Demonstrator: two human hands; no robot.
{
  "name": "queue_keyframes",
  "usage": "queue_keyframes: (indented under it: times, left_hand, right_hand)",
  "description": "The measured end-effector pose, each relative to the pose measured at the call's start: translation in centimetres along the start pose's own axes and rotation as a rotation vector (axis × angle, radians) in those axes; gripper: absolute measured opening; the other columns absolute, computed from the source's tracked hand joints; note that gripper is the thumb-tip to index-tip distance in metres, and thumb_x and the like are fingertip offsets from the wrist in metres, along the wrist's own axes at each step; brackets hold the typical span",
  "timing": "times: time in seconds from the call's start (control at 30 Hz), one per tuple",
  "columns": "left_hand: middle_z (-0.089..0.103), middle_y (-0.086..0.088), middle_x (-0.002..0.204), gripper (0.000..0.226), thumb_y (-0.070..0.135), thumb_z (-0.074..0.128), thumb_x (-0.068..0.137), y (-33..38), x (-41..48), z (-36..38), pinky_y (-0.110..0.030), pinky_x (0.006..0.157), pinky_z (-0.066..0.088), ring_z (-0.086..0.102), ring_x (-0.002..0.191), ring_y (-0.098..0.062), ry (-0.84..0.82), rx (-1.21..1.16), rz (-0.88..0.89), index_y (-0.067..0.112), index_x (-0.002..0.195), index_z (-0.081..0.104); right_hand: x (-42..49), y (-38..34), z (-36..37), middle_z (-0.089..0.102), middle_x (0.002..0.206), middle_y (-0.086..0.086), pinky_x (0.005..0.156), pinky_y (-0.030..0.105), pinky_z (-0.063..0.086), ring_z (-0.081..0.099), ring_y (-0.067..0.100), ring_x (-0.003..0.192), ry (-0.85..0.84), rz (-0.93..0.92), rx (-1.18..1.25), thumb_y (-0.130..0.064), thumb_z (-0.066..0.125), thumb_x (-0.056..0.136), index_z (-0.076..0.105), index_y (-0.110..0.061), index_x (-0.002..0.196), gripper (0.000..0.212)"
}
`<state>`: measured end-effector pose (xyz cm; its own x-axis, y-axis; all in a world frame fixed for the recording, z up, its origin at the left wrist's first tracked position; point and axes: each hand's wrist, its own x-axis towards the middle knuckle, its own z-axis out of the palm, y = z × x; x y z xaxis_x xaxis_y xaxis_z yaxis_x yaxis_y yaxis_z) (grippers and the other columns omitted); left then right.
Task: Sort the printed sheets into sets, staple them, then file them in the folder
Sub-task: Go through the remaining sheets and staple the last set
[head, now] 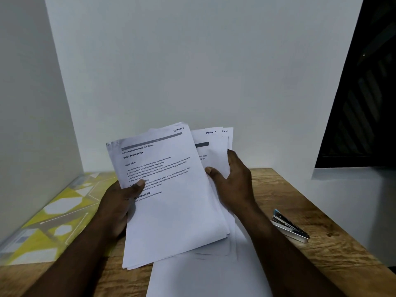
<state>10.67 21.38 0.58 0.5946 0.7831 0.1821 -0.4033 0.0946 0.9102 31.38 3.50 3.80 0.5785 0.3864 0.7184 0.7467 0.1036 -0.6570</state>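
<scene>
1. Holding a front bundle (171, 211) of printed sheets up above the table (321, 243), the left hand (120, 202) grips its lower left edge, with the thumb pressed on the printed face and the fingers hidden behind the paper
2. Its top page is tilted, the top edge rising toward the right; it bears a handwritten "SECTION 5" at the upper right corner, a grey bar, and headings such as "INITIAL SCENE SETUP" and "TASK GOAL"
3. The right hand (231, 179) clasps a rear bundle (214, 146), fanned out behind and to the right of the front one; the thumb lies on the face of these pages, just beside the front bundle's right edge, and the fingers curl round their right side
4. "SECTION 3" is handwritten at the top of the foremost rear page; the note on the page behind it is too small to read
5. A loose sheet (203, 275) lies flat at the table's near edge, below both hands and partly under the raised paper
6. A folder (53, 211) patterned in yellow, white and grey lies flat along the table's left edge
7. A stapler (289, 226), metal with a blue tip, rests on the wood near the right edge, just beside the right forearm and well apart from the folder
8. A pale wall (192, 61) rises behind the far edge, with a dark window (364, 103) at the upper right
</scene>
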Motion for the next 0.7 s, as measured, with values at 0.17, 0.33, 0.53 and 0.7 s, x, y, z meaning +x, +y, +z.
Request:
queue_keyframes:
  times: [0.17, 0.33, 0.53, 0.7]
  left_hand:
    - [0.076, -0.011, 0.125, 0.034, 0.004, 0.056, 0.102, 0.2, -0.3, 0.4, -0.035, 0.076, 0.065, 0.076, 0.107, -0.03, -0.025, -0.016, -0.01, 0.008, 0.135, 0.063]
    - [0.076, -0.011, 0.124, 0.034, 0.004, 0.057, 0.102, 0.0, -0.3, 0.5, -0.034, 0.077, 0.064, 0.076, 0.108, -0.03, -0.019, 0.0, -0.007, 0.007, 0.135, 0.063]
    - [0.076, -0.014, 0.121, 0.03, 0.004, 0.061, 0.101, -0.1, 0.0, 0.3, -0.037, 0.079, 0.064, 0.075, 0.109, -0.035, 0.032, 0.01, -0.027, 0.004, 0.13, 0.066]
    - [0.077, -0.013, 0.12, 0.03, 0.008, 0.064, 0.099, -0.2, -0.1, 0.4, -0.043, 0.083, 0.062, 0.076, 0.106, -0.034, -0.011, 0.029, -0.067, 0.008, 0.129, 0.067]
  right_hand:
    - [0.2, -0.3, -0.3, 0.079, 0.089, -0.013, 0.074, 0.015, 0.056, 0.074, -0.001, 0.084, 0.087, 0.197, 0.177, -0.008, 0.085, 0.086, 0.055, -0.035, 0.134, 0.062]
    - [0.6, 0.4, 0.0, 0.076, 0.09, -0.002, 0.075, 0.034, 0.056, 0.072, 0.018, 0.085, 0.079, 0.287, 0.168, -0.017, 0.075, 0.097, 0.055, -0.027, 0.117, 0.03]
    - [0.6, 0.6, 0.3, 0.055, 0.076, 0.015, 0.062, 0.034, 0.037, 0.043, 0.018, 0.068, 0.077, 0.285, 0.115, -0.03, 0.077, 0.095, 0.054, -0.01, 0.082, 0.033]
    - [0.7, 1.3, 0.2, 0.068, 0.08, 0.015, 0.074, 0.04, 0.054, 0.06, 0.027, 0.071, 0.087, 0.369, 0.208, -0.053, 0.076, 0.079, 0.067, -0.009, 0.091, 0.046]
